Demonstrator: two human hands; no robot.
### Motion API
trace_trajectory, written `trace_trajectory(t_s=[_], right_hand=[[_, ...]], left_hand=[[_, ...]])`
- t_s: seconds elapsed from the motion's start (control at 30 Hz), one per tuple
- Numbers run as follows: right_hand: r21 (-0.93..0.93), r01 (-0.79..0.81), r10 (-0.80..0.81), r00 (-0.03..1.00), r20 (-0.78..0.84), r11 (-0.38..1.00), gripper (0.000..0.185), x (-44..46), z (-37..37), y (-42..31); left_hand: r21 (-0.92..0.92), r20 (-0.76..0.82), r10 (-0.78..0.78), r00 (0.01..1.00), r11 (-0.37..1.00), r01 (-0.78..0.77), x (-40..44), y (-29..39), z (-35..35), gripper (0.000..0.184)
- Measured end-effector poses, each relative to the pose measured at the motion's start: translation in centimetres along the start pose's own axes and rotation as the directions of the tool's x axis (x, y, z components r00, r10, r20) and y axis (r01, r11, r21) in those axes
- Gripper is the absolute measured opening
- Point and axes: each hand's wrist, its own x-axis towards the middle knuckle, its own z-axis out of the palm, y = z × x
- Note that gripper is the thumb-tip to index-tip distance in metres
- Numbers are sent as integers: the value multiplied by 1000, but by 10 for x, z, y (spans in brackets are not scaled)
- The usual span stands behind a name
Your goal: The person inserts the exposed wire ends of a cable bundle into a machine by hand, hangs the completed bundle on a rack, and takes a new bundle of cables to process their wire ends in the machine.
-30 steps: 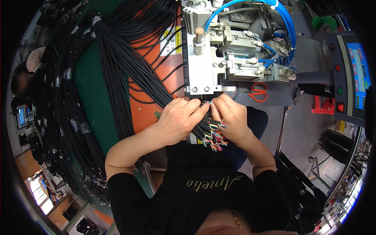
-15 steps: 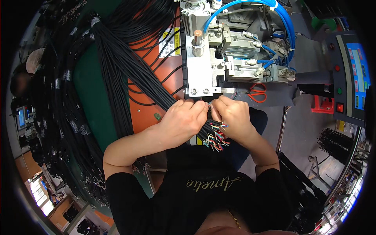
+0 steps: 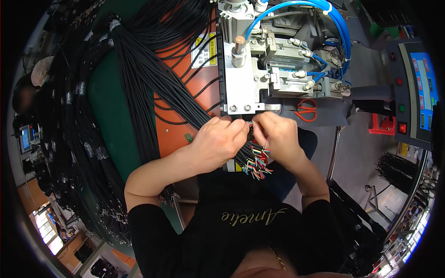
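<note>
My left hand (image 3: 220, 141) is closed in a pinch on the end of a black cable at the front edge of the metal machine (image 3: 240, 88). Facing it, my right hand (image 3: 277, 134) pinches at the thin coloured wires (image 3: 250, 124) coming out of that cable end. A thick bundle of black cables (image 3: 178, 92) runs from the upper left down beneath my left hand. Its stripped ends, with red, white, green and other coloured wires (image 3: 256, 166), fan out below my hands. My fingers hide much of the cable being held.
Orange-handled scissors (image 3: 306, 111) lie right of the machine, under its cylinders and blue air hoses (image 3: 340, 28). A control panel (image 3: 417, 88) with a screen stands at the far right. More black cables (image 3: 88, 153) hang at the left beside the green surface (image 3: 109, 106).
My right hand's fingers have shifted slightly, and more of the coloured wires shows between my hands. The machine and cable bundle appear slightly farther right in view.
</note>
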Motion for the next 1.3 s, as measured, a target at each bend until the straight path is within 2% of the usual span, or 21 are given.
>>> trace_trajectory(t_s=[0.03, 0.07, 0.13, 0.2, 0.43, 0.47, 0.53, 0.57, 0.63, 0.7, 0.77, 0.8, 0.87, 0.9, 0.97, 1.03, 1.07, 1.13, 1.17, 1.27, 1.3], right_hand=[[-1, -1, 1, 1000, 0, 1000, 8, -2, 1, 2], [233, -154, 150, 988, 38, 960, 5, -3, 1, 4], [594, -419, 384, 903, 192, 687, 9, -8, 8, 8], [489, -312, 317, 945, 75, 815, 8, -9, 13, 6], [358, -265, 310, 948, -75, 895, 11, -15, 11, 2], [519, -341, 369, 928, 52, 784, 23, -19, 3, -4], [647, -293, 233, 956, 179, 704, 27, -18, -11, -14], [638, -132, 94, 991, 93, 759, 27, -22, -8, -11], [538, -144, 180, 983, -16, 831, 22, -25, 0, -11], [586, -106, 131, 991, -1, 803, 26, -23, 1, -11], [942, -311, 452, 863, 225, 125, 31, -24, 5, -21], [939, -335, 460, 848, 264, 77, 31, -24, 4, -18], [942, -331, 416, 865, 281, 52, 27, -29, 7, -12], [944, -328, 367, 882, 296, 27, 22, -31, 9, -11], [933, -339, 428, 866, 259, 122, 18, -30, 15, -16], [813, -185, 287, 958, 23, 552, 18, -25, 13, -17], [834, -208, 322, 946, 38, 511, 18, -26, 15, -19], [951, -293, 435, 872, 225, 95, 18, -27, 18, -19], [938, -347, 475, 823, 312, -16, 18, -21, 12, -22], [921, -386, 423, 827, 369, -50, 19, -17, 15, -15], [911, -411, 429, 827, 364, 20, 21, -19, 14, -17]], left_hand=[[-1, 0, 1, 1000, 1000, -1, -1, 1, -1, 30], [-32, -8, -31, 999, 999, 31, -1, 1, -2, 31], [-111, -32, -102, 994, 989, 98, -4, -1, -3, 33], [-187, -110, -164, 980, 972, 142, -12, -7, -6, 31], [-118, -113, -247, 962, 965, 234, -29, -13, -8, 29], [-95, -127, -263, 956, 963, 252, -27, -13, -6, 30], [-80, -134, -283, 950, 958, 274, -25, -12, -5, 31], [-112, -124, -232, 965, 969, 219, -23, -13, -7, 32], [-225, -185, -90, 979, 973, 47, -17, -9, -6, 36], [-291, -182, -88, 979, 956, 32, -14, -7, -9, 36], [-302, -241, -82, 967, 953, 5, -13, -7, -7, 41], [-301, -240, -80, 968, 954, 4, -13, -6, -4, 41], [-155, -341, 10, 940, 986, -66, -15, -5, 3, 44], [-126, -297, 24, 955, 990, -65, -16, -5, 7, 48], [-249, -259, -66, 963, 969, 0, -13, 1, 8, 42], [-431, -163, -164, 973, 899, 80, -8, 2, -1, 41], [-431, -161, -169, 972, 898, 85, -10, 1, -1, 41], [-376, -181, -128, 975, 925, 51, -11, -2, 1, 40], [-294, -235, -92, 968, 956, 20, -11, -1, 5, 41], [-106, -300, 19, 954, 993, -53, -13, -2, 4, 49], [-104, -298, 21, 954, 993, -55, -12, -1, 3, 49]])
